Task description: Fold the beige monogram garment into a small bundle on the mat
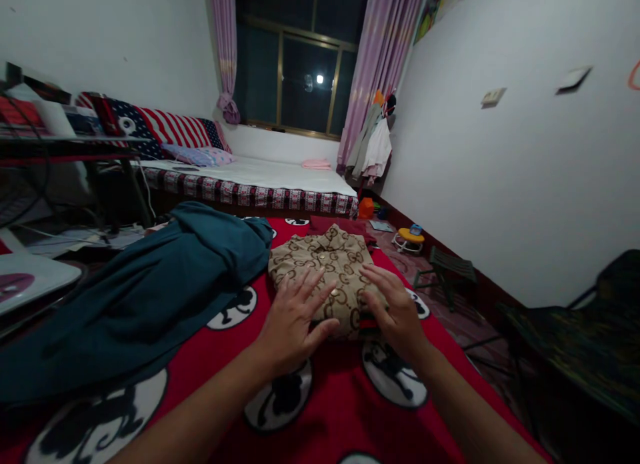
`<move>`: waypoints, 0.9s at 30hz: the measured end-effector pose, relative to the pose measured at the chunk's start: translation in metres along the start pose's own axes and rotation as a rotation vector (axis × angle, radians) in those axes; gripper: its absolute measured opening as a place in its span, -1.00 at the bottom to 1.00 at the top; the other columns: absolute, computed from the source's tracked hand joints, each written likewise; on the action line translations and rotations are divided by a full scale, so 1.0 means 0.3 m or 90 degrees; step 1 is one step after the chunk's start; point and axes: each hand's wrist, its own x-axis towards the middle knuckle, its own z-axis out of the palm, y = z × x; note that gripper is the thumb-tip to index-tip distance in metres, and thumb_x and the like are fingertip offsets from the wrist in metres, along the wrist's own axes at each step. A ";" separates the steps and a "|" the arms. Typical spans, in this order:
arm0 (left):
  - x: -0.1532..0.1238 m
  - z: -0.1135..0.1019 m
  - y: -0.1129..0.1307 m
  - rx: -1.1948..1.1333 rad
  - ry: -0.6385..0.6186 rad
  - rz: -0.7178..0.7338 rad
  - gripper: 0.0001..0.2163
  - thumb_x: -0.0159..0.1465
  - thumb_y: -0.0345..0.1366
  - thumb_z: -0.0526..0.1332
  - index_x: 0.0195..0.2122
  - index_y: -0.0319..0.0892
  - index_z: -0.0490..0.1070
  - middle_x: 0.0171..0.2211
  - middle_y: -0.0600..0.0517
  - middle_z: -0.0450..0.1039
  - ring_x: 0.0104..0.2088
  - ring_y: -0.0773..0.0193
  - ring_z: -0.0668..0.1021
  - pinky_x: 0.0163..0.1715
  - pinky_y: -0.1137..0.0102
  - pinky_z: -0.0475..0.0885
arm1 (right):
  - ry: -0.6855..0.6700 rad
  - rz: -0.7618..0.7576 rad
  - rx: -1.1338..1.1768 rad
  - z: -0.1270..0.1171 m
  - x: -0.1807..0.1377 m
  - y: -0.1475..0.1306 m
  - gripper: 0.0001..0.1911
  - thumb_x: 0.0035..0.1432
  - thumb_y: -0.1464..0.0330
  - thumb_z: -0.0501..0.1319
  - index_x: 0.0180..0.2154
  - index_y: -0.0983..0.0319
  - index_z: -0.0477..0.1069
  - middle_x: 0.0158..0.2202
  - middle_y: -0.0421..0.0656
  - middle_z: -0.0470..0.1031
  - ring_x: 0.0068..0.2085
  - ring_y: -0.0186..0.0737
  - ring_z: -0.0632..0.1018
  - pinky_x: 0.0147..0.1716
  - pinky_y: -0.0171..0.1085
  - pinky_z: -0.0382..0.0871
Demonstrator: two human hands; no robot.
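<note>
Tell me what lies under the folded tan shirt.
The folded tan shirt lies on a red blanket with black-and-white round figures. Both hands, left hand and right hand, rest flat on its near end. Anything directly beneath it is hidden.

No readable text, label, brand name or number shows anywhere in this view.

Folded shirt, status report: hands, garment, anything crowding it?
Left hand and right hand open, flat on the folded patterned shirt. Shirt lies on the red blanket. Teal garment bunched at its left edge.
</note>
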 end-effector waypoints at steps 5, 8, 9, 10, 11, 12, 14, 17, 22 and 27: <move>0.081 0.132 -0.165 0.011 -0.167 -0.130 -0.50 0.37 -0.02 -0.13 0.29 -0.01 0.10 0.35 -0.03 -0.05 0.33 -0.01 0.04 0.24 -0.10 -0.09 | -0.227 0.102 -0.059 0.140 0.043 0.169 -0.53 0.31 0.19 -0.05 0.18 0.18 0.28 0.26 -0.06 0.23 0.26 -0.12 0.24 0.21 0.00 0.09; 0.081 0.136 -0.208 0.001 -0.158 -0.113 -0.50 0.36 0.01 -0.11 0.28 -0.01 0.14 0.34 -0.03 0.00 0.32 0.02 0.08 0.24 -0.05 -0.04 | -0.237 0.125 -0.021 0.117 0.074 0.228 -0.59 0.26 0.19 0.04 0.02 0.21 0.45 0.08 -0.06 0.46 0.10 -0.12 0.45 0.10 -0.10 0.26; 0.075 0.127 -0.208 0.001 -0.130 -0.106 -0.50 0.36 0.01 -0.10 0.25 -0.03 0.19 0.33 -0.04 0.04 0.32 0.04 0.11 0.25 -0.01 -0.01 | -0.214 0.141 -0.030 0.099 0.086 0.240 -0.63 0.23 0.21 0.07 -0.06 0.22 0.50 -0.02 -0.05 0.53 0.01 -0.10 0.50 0.04 -0.11 0.32; 0.069 0.116 -0.203 0.012 -0.085 -0.097 -0.51 0.35 -0.01 -0.08 0.22 -0.07 0.25 0.32 -0.06 0.06 0.31 0.05 0.13 0.26 0.05 0.02 | -0.176 0.154 -0.051 0.080 0.098 0.249 -0.66 0.21 0.23 0.09 -0.12 0.24 0.53 -0.11 -0.05 0.57 -0.06 -0.09 0.53 0.00 -0.11 0.35; 0.067 0.102 -0.196 0.033 -0.032 -0.082 -0.53 0.35 -0.03 -0.05 0.19 -0.09 0.29 0.31 -0.07 0.07 0.31 0.07 0.13 0.27 0.08 0.01 | -0.132 0.158 -0.077 0.065 0.110 0.255 -0.68 0.18 0.25 0.11 -0.16 0.25 0.53 -0.15 -0.04 0.57 -0.09 -0.09 0.54 -0.02 -0.10 0.36; 0.071 0.089 -0.188 0.062 0.022 -0.058 -0.55 0.33 -0.06 -0.01 0.18 -0.09 0.32 0.32 -0.07 0.05 0.31 0.07 0.11 0.28 0.10 -0.02 | -0.086 0.148 -0.101 0.054 0.124 0.258 -0.70 0.16 0.27 0.12 -0.17 0.26 0.53 -0.15 -0.03 0.56 -0.08 -0.08 0.53 -0.02 -0.09 0.35; 0.105 0.066 -0.178 0.124 0.094 -0.012 -0.56 0.31 -0.08 0.05 0.20 -0.03 0.29 0.35 -0.04 -0.04 0.34 0.04 0.03 0.30 0.05 -0.13 | -0.014 0.090 -0.127 0.055 0.162 0.251 -0.68 0.14 0.28 0.15 -0.10 0.26 0.49 -0.03 0.00 0.49 0.02 -0.06 0.46 0.05 -0.05 0.29; 0.221 0.061 -0.198 0.163 0.089 -0.019 -0.51 0.29 0.00 0.06 0.24 0.07 0.21 0.36 0.00 -0.09 0.35 -0.06 -0.07 0.26 -0.10 -0.21 | 0.002 0.000 -0.145 0.109 0.251 0.223 -0.56 0.17 0.22 0.15 0.06 0.23 0.39 0.18 0.02 0.30 0.20 -0.05 0.29 0.17 0.00 0.15; 0.429 0.148 -0.343 0.151 -0.048 -0.123 -0.44 0.27 0.15 -0.02 0.24 0.07 0.21 0.33 -0.05 0.02 0.33 -0.20 -0.06 0.17 -0.27 -0.26 | -0.161 0.057 -0.253 0.274 0.398 0.253 -0.38 0.21 0.05 0.09 0.25 0.10 0.15 0.38 -0.08 -0.09 0.35 0.14 -0.11 0.18 0.31 -0.11; 0.500 0.219 -0.473 0.108 -0.089 -0.153 -0.35 0.25 0.22 -0.08 0.30 0.05 0.06 0.36 -0.02 -0.09 0.34 -0.13 -0.06 0.19 -0.24 -0.24 | -0.248 0.163 -0.240 0.369 0.419 0.366 -0.36 0.26 -0.04 -0.08 0.30 -0.02 -0.03 0.40 -0.22 -0.29 0.36 0.18 -0.20 0.15 0.36 -0.10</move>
